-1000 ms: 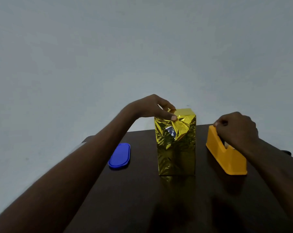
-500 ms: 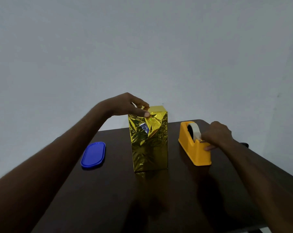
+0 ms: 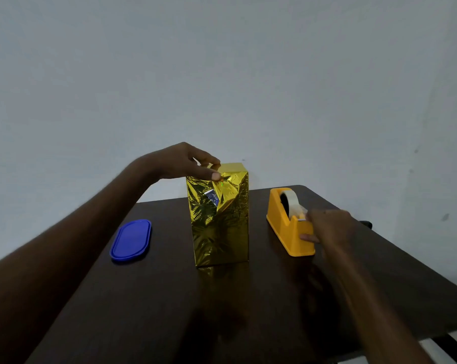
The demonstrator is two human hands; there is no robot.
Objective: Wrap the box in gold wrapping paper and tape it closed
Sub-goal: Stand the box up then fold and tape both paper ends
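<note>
**Gold-wrapped box, upright, centre of frame**

Box [image 3: 220,219]: stands on end on the dark table [image 3: 248,306], gold wrapping paper [image 3: 232,190] creased, a blue patch showing through a gap near the top.
Left hand [image 3: 181,162]: pinches the paper's folded flap at the box's upper left corner.
Right hand [image 3: 329,227]: grasps the near end of the orange tape dispenser [image 3: 285,224], right of centre; fingertips blurred.
Blue lid [image 3: 131,240]: lies flat, left of the box, apart.
</note>
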